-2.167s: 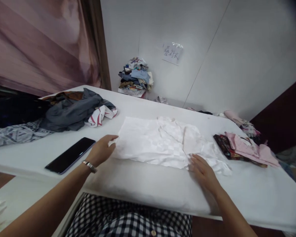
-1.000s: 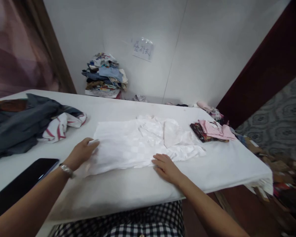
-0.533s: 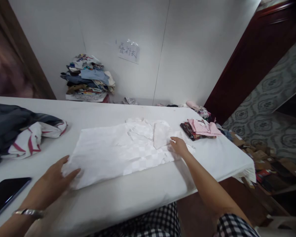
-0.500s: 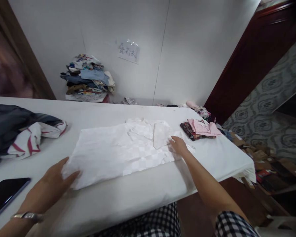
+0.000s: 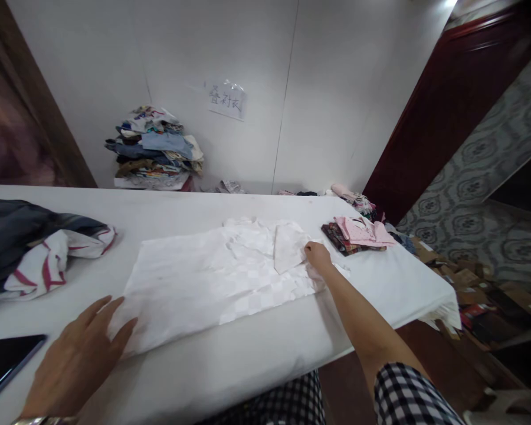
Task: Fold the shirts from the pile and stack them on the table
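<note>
A white shirt (image 5: 181, 283) with a faint check pattern lies flat and long across the white table, its sides turned in. Its collar end, with a stiff off-white flap (image 5: 288, 247), points right. At the shirt's left end is my left hand (image 5: 82, 348), fingers spread and fingertips at the fabric edge. My right hand (image 5: 317, 257) is at the other end beside the flap, with its fingers curled together on the white cloth; the fingertips are partly hidden.
Folded pink and plaid clothes (image 5: 360, 233) lie at the table's right. A dark garment with a red-striped white part (image 5: 48, 260) and a phone (image 5: 9, 363) are at left. A tall pile of clothes (image 5: 157, 147) stands by the wall, below and left of a paper sign (image 5: 225, 100).
My right hand's fingers have closed on the cloth near the flap. My left hand stays by the shirt's left end with its fingers more spread. The view has shifted slightly.
</note>
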Demonstrator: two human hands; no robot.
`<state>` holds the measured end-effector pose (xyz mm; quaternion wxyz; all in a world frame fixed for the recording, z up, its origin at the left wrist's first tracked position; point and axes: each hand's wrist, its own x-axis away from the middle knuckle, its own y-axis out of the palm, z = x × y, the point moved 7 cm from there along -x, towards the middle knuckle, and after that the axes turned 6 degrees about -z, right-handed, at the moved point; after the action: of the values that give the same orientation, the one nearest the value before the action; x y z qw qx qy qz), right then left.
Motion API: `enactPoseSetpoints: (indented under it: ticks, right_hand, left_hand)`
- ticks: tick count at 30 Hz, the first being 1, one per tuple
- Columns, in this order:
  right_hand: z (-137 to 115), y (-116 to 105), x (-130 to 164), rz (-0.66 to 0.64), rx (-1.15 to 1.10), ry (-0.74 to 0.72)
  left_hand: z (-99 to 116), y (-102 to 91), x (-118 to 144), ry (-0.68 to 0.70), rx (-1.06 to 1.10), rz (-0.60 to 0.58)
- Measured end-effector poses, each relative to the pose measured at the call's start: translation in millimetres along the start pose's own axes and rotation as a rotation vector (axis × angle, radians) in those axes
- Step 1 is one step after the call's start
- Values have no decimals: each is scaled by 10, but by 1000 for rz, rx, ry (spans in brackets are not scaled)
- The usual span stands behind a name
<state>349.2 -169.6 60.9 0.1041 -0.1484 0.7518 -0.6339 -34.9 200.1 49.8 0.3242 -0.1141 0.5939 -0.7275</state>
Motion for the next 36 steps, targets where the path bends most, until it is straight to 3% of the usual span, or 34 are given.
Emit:
enactPoseSetpoints:
  ticks: [3,5,8,11,16,22,25,27,30,33,36]
  right_hand:
    - [3,-109,37,37,6,-5]
    - [-28,-148,62,48,6,-11]
    - [-152,-98,111,18,2,-50]
    - [-295,61,154,-44,2,-94]
    - [-337,209,149,-70,-16,-76]
    - [-524,-81,192,65,-160,-145]
    - [-795,-204,337,100,-666,-231]
    - [-1040,-176,509,21,-1098,-303]
    - [-1425,-83,893,-138,-1412,-418]
    - [-1598,-52,1278,-157,-1388,-523]
    - [-1467,-65,1461,-71,-1217,-596]
  left_hand:
    - [493,-171,-16,156,61,110]
    - [842,-174,-33,238,169,91]
    - [1297,-38,-38,314,301,-7]
    - [1603,133,34,388,362,-74]
    - [1682,353,200,401,396,-185]
    - [1673,266,152,336,585,-238]
    - [1815,237,58,276,685,-315]
    - [1942,200,8,268,715,-294]
    - [2121,159,-21,302,740,-208]
    - [2175,223,-38,258,727,-208]
    - [2178,255,-85,266,763,-279]
